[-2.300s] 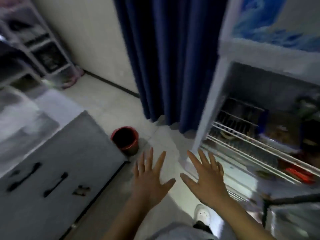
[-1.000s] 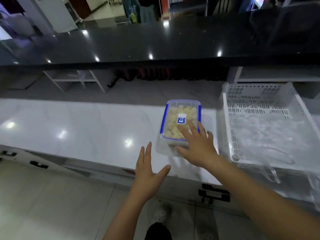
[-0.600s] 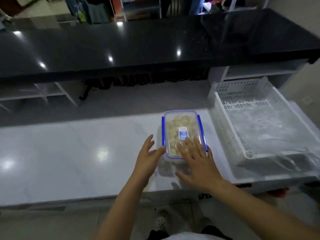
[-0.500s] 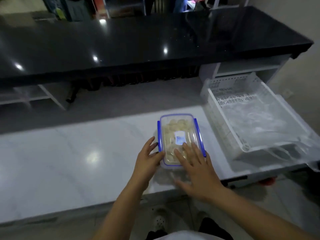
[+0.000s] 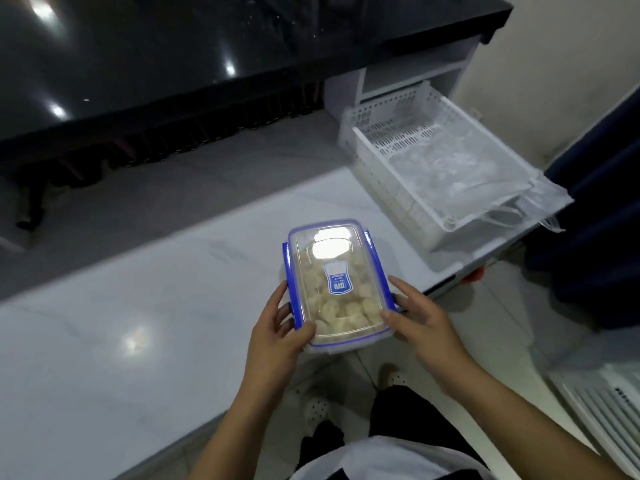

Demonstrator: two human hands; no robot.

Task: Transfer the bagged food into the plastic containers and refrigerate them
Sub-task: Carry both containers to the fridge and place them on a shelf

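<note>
A clear plastic container [image 5: 336, 271] with a blue-clipped lid and pale food pieces inside is held above the front edge of the white counter [image 5: 138, 306]. My left hand [image 5: 280, 336] grips its near left corner, thumb on the lid. My right hand [image 5: 420, 320] grips the near right corner, thumb on the lid and fingers along the side.
A white perforated basket [image 5: 381, 161] lined with clear plastic bags sits at the counter's right end. A black countertop [image 5: 173, 64] runs behind. A dark blue curtain [image 5: 602, 216] hangs at right, and white fridge racks [image 5: 602, 410] show at lower right.
Both hands closed on the container and lifted it off the counter toward me. The view swung right, bringing the curtain and fridge racks into sight.
</note>
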